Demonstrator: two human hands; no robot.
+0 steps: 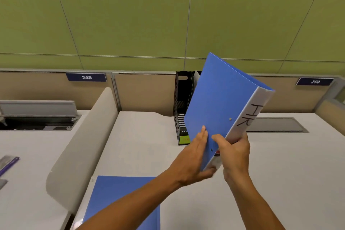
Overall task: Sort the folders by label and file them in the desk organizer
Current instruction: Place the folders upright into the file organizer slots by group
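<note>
The right hand grips the lower end of the blue binder by its spine, thumb curled onto the front cover and fingers wrapped behind. The left hand lies flat against the cover with straight fingers, steadying it from the left, its thumb under the bottom corner. Both hands are at the binder's near, low end; its long axis runs up and away from them, tilted with the top leaning right, so the far end sits in front of the black desk organizer. The organizer stands on the tabletop just behind and to the left of the binder, its open slots facing the person; the binder probably needs righting and shifting left to enter a slot.

The binder has a plain blue cover with two small rivets and a white spine label handwritten "HR". A second blue folder lies flat on the tabletop nearer the person, under the left forearm.
</note>
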